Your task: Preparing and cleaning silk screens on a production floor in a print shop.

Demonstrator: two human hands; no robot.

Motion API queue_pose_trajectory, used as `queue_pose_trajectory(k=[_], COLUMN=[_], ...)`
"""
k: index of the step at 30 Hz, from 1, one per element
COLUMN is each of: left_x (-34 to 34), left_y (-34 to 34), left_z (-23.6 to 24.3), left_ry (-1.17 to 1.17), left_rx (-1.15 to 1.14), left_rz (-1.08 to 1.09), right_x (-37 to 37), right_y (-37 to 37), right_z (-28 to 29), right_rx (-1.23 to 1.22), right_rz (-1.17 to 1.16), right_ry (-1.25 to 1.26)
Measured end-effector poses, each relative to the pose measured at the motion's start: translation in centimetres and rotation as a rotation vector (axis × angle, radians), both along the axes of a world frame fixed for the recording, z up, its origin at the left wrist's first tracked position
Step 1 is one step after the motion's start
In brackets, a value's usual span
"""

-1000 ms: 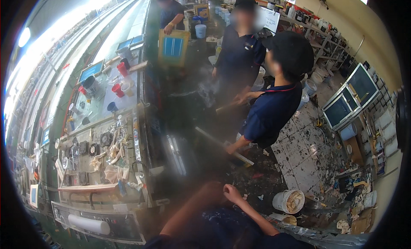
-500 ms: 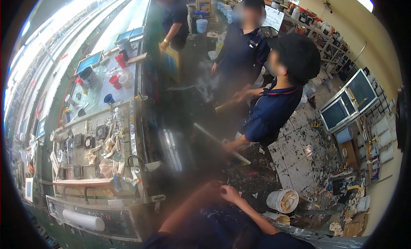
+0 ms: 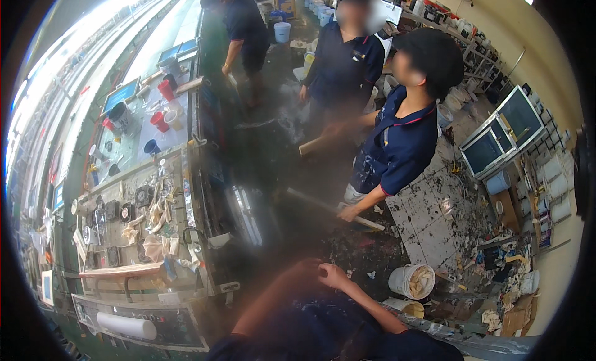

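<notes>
My two hands meet in front of my dark shirt at the lower middle. My left hand [image 3: 304,269] is smeared and hazy, so its fingers do not show clearly. Beside it, touching or nearly so, my right hand [image 3: 334,276] has its fingers curled in; whatever they may hold is hidden. Facing me on the right, a co-worker in a dark shirt and cap [image 3: 397,134] grips a long pale bar [image 3: 370,224] low in one hand. That person's other arm reaches toward a shorter wooden piece [image 3: 310,146].
Left is a long worktable with a wooden board [image 3: 124,269], rags, a white roll [image 3: 126,325], red cups [image 3: 166,90] and blue-meshed frames. Two more people [image 3: 347,63] stand beyond. A white bucket [image 3: 411,281] and scraps lie right, on paint-spattered floor; glazed panels [image 3: 503,134] lean at the wall.
The co-worker on the right has straightened a little, and the long bar has shifted right. The farthest person's frame has turned edge-on. My hands stay together, almost unmoved.
</notes>
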State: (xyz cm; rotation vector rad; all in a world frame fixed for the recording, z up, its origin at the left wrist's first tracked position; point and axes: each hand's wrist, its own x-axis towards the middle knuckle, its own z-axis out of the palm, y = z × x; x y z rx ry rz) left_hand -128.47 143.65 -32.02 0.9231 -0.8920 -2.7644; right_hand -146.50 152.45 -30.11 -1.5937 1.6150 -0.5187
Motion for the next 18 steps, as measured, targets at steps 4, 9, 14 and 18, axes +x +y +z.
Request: queue_pose_trajectory(k=[4,9,14,18], left_x=[0.1,0.0,-0.4,-0.5], left_y=[0.3,0.4,0.5,0.5], left_z=[-1.0,-1.5,-0.6,-1.5], left_ry=[0.018,-0.005,0.029,-0.01], left_rx=[-0.183,-0.477,-0.37,-0.521], left_rz=[-0.046,-0.139,-0.122,-0.146], right_x=[0.2,0.2,-0.2,-0.4], right_y=[-0.2,-0.3,-0.1,0.0], right_z=[0.4,1.2,0.8,0.5], right_rx=[-0.03,0.006,0.009,-0.001], right_rz=[0.003,0.003,-0.005,0.003], right_ry=[0.001,-0.004,0.002,0.019])
